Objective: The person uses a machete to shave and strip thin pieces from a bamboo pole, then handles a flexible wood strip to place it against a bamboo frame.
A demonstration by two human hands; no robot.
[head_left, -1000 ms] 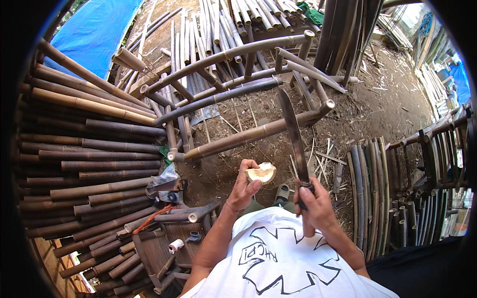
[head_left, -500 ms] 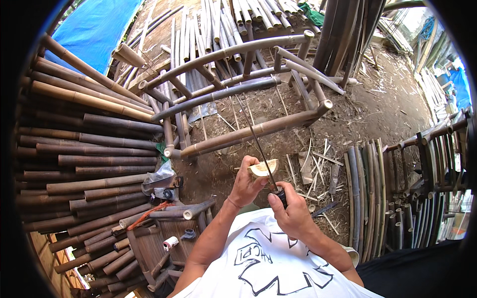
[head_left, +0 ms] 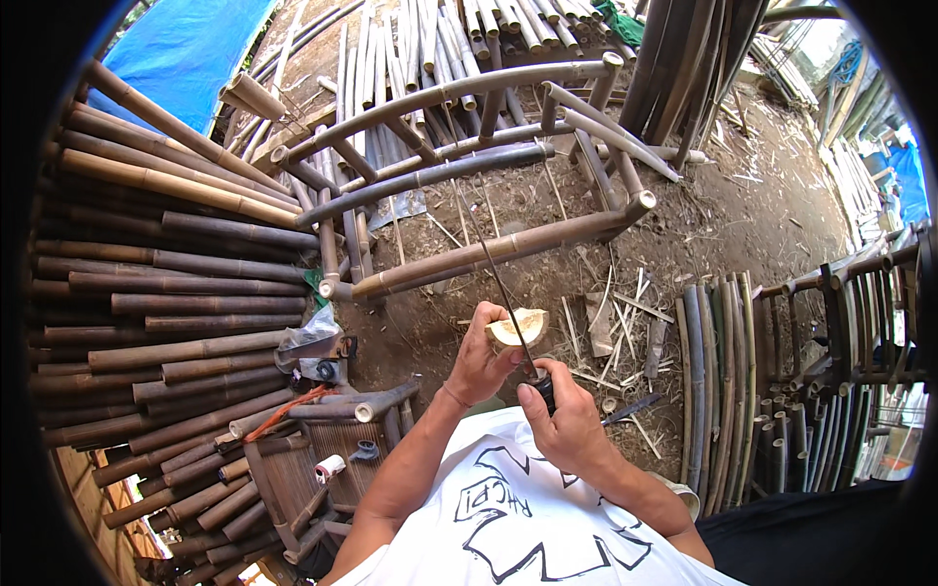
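A pale half-round piece of bamboo [head_left: 534, 319] is pinched between the thumb and fingers of my left hand [head_left: 477, 361], its light cut face turned up. My right hand [head_left: 569, 415] is wrapped round the dark handle of a long, narrow knife [head_left: 497, 277]. The blade slants away and to the left, crossing the middle of the bamboo piece. From this view I cannot tell how deep the edge sits in it. Past both hands stands a curved bamboo bench frame [head_left: 508, 252], beneath the blade's far part in the picture.
Stacked dark bamboo poles [head_left: 195, 303] fill the left side. A low slatted bamboo chair [head_left: 363, 469] at lower left carries a white-and-red roll [head_left: 330, 467]. A clear plastic bag [head_left: 311, 337] lies near it. Upright bamboo poles [head_left: 718, 391] line the right. Shavings and a dark blade [head_left: 635, 406] lie on the dirt.
The knife blade has shifted slightly left, from the bamboo piece's right part to its middle. My right hand has moved a little left with it. Both grips look the same.
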